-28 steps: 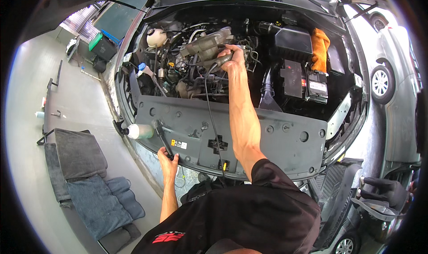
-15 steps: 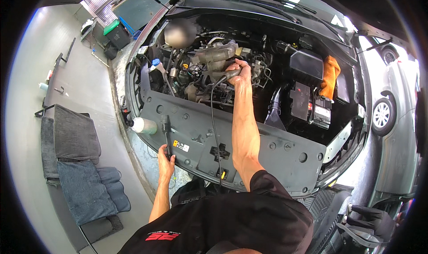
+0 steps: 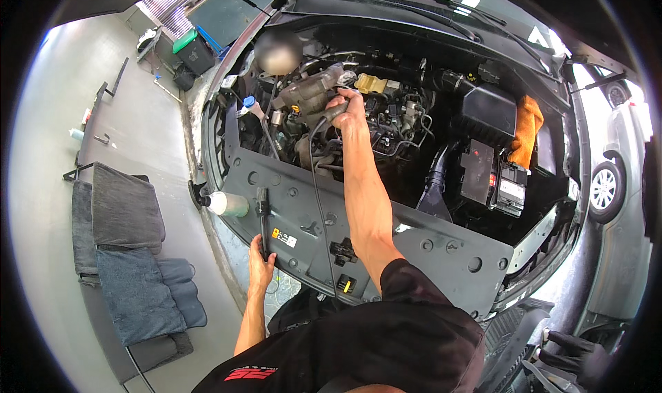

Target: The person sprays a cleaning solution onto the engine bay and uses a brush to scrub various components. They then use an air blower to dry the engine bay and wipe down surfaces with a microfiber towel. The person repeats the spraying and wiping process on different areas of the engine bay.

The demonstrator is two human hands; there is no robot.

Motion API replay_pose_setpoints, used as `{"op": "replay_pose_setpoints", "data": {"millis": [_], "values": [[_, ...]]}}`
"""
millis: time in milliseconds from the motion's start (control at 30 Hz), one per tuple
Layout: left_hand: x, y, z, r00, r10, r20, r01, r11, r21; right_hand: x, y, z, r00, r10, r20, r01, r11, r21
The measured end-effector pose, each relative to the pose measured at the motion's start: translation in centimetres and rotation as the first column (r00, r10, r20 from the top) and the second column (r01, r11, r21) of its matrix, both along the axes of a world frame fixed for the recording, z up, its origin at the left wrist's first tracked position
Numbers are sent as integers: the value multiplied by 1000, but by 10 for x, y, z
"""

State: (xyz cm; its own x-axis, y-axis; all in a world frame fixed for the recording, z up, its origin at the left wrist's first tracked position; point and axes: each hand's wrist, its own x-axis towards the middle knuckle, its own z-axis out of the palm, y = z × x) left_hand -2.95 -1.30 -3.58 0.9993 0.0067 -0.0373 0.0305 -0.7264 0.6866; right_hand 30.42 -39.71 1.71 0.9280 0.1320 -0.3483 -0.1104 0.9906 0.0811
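Right hand (image 3: 350, 110) outstretched, gripping probe (image 3: 331, 112).

Engine bay (image 3: 386, 110): packed tight with hoses and wiring; only narrow gaps between parts.
Front panel (image 3: 358, 234): broad bare grey surface, free to cross.
Obstacles on panel: white bottle (image 3: 227, 204) at its left end, black tool (image 3: 263, 217) just beside.
Right side: battery (image 3: 510, 186) and orange cloth (image 3: 527, 129) crowd it.

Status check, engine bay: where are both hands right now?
Right hand gripping a corded tool deep in the engine. Left hand holding a black tool on the front panel. Nothing blocking.
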Motion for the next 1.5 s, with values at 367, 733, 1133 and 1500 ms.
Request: {"op": "replay_pose_setpoints", "data": {"millis": [367, 733, 1133, 1500], "values": [[8, 10, -11, 998, -14, -63, 10, 998, -58, -30, 51, 48, 993, -8, -117, 14, 998, 58], [8, 12, -18, 998, -55, 13, 55, 998, -14, -61, 54, 53, 990, -91, -103, 104, 987, 126], [6, 7, -13, 996, -85, 15, 86, 995, -46, -95, 45, 54, 968, -223, -115, 227, 974, 23], [-4, 5, -5, 997, -76, 20, 77, 996, -54, -87, -10, 36, 949, -305, -83, 303, 952, -28]]}}
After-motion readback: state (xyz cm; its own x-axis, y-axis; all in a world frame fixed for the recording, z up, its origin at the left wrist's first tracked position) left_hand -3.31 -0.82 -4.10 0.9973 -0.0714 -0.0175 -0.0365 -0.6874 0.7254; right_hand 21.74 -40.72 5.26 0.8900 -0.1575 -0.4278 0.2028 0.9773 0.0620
